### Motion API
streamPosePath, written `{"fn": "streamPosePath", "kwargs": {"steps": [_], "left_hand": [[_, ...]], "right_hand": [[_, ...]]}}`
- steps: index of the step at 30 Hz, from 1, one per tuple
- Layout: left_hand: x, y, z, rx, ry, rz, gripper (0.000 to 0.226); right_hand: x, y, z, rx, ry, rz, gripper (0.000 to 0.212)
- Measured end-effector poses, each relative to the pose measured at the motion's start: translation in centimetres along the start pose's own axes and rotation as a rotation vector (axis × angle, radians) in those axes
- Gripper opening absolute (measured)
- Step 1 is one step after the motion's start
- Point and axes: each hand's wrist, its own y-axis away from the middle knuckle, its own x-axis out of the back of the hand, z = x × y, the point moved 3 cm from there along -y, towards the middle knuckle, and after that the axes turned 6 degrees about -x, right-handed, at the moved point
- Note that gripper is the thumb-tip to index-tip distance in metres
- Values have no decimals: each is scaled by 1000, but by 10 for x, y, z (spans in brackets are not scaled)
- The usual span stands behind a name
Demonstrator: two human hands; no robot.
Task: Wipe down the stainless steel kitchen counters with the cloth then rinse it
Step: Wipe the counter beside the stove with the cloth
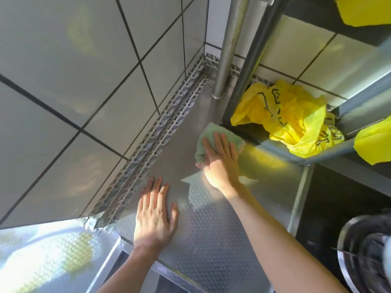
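A dimpled stainless steel counter point(211, 240) fills the middle of the view and runs into a tiled corner. A pale green cloth point(211, 129) lies flat on it near the far corner. My right hand point(222, 159) presses down on the cloth with straight fingers, covering its near half. My left hand point(155, 214) rests flat on the bare counter, closer to me and to the left, fingers spread. It holds nothing.
White tiled walls point(84, 81) meet the counter along a perforated metal strip point(152, 136). A steel post point(230, 45) stands in the corner. Right of the cloth, a shelf frame point(281, 151) holds a crumpled yellow plastic bag point(292, 117). A round metal vessel point(364, 254) sits at lower right.
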Motion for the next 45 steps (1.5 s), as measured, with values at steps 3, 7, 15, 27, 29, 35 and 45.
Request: {"fn": "streamPosePath", "kwargs": {"steps": [3, 7, 15, 27, 29, 35, 45], "left_hand": [[-1, 0, -1, 4, -3, -2, 63], [2, -1, 0, 22, 10, -12, 64], [8, -1, 4, 17, 24, -13, 64], [10, 1, 9, 17, 26, -9, 63], [10, 1, 8, 17, 29, -6, 64], [12, 3, 11, 2, 24, 2, 65], [-10, 67, 52, -56, 46, 53, 55]], "right_hand": [[-12, -15, -51, -51, -44, -78, 65], [-11, 30, -47, 273, -83, -84, 51], [24, 92, 125, -64, 47, -72, 53], [-2, 105, 27, 201, -43, -80, 57], [-3, 149, 55, 305, 27, -124, 55], [38, 142, 176, 10, 188, -212, 75], [4, 167, 56, 129, 30, -117, 59]]}}
